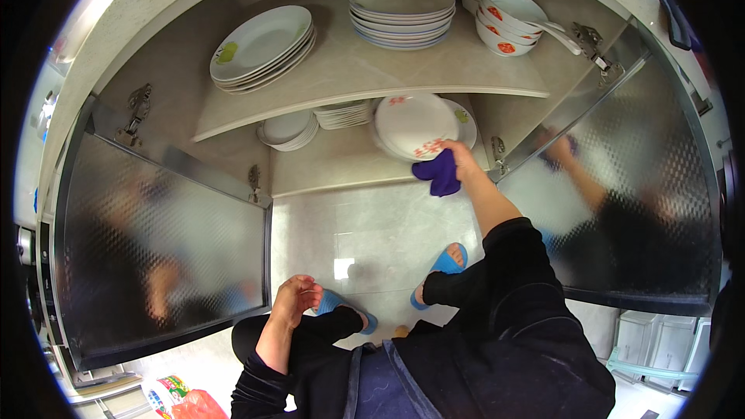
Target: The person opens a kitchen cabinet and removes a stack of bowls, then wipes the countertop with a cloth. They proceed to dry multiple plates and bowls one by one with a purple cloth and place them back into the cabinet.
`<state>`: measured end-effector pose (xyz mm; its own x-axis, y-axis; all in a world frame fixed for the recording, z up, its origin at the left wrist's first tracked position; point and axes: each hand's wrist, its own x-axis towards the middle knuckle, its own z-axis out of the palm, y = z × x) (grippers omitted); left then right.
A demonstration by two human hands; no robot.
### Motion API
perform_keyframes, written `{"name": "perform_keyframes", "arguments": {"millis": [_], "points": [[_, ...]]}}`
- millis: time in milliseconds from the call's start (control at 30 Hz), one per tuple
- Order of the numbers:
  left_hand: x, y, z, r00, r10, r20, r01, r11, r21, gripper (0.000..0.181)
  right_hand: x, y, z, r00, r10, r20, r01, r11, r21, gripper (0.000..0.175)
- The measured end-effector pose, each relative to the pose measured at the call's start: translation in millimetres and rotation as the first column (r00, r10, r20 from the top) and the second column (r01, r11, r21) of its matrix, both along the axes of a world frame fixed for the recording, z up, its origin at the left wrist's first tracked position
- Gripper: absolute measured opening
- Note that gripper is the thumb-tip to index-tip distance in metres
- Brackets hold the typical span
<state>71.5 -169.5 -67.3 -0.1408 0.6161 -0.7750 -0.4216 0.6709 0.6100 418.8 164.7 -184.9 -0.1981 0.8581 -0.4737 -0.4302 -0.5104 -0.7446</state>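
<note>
Bunched in my right hand [461,160] is a purple cloth [437,173], which hangs below the fingers. The fingertips of that hand meet the near rim of a round white plate [414,123] with red flower prints. This plate looks blurred and sits at the lower shelf's right side; whether others lie under it I cannot tell. Behind it, partly covered, is a white plate with a green print [464,122]. My left hand [297,301] hovers over my left knee, palm up, fingers loosely bent, holding nothing.
Plate stacks [262,46] [401,9] and bowls with a spoon [507,20] stand on the upper shelf [372,78]. Small dishes [289,130] occupy the lower shelf [326,171]. Textured glass doors [169,233] [628,198] stand open at both sides. My slippered feet [448,262] are beneath.
</note>
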Motion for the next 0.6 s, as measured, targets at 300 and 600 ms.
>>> {"name": "perform_keyframes", "arguments": {"millis": [300, 600], "points": [[-7.9, -1.9, -18.1, 0.999, 0.046, -0.002, -0.046, 0.998, -0.048, 0.018, -122.9, -46.3, -31.1, 0.966, 0.105, 0.238, -0.087, 0.993, -0.085, 0.020], [-5.1, 1.8, -22.4, 0.996, 0.008, 0.090, -0.008, 1.000, 0.000, 0.017, -158.8, -44.9, -80.6, 0.988, -0.097, 0.116, 0.109, 0.989, -0.100, 0.019]]}}
